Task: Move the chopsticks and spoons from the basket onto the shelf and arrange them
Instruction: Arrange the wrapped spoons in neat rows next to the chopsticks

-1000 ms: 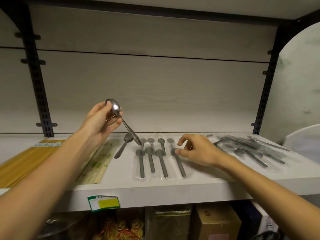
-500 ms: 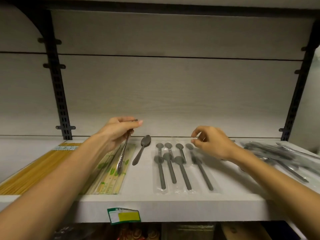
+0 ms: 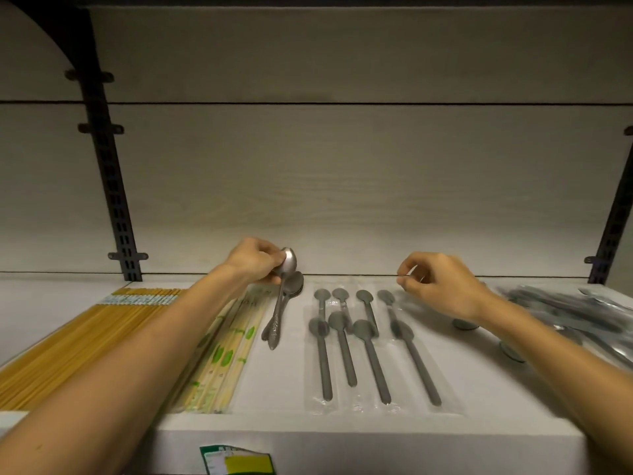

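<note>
Pinching a spoon (image 3: 287, 269) bowl, left hand (image 3: 255, 260) reaches forward; right hand (image 3: 436, 286) curls empty.

Steel spoon (image 3: 281, 299) tilted over shelved spoon (image 3: 294, 286)

Honestly nothing here is readable. There's a green, white and yellow price tag (image 3: 237, 461) stuck on the front edge of the shelf (image 3: 394, 450), but its print is way too blurry. Above the tag, the paper chopstick sleeves (image 3: 224, 351) have green markings, and those are too small to read too.
</note>
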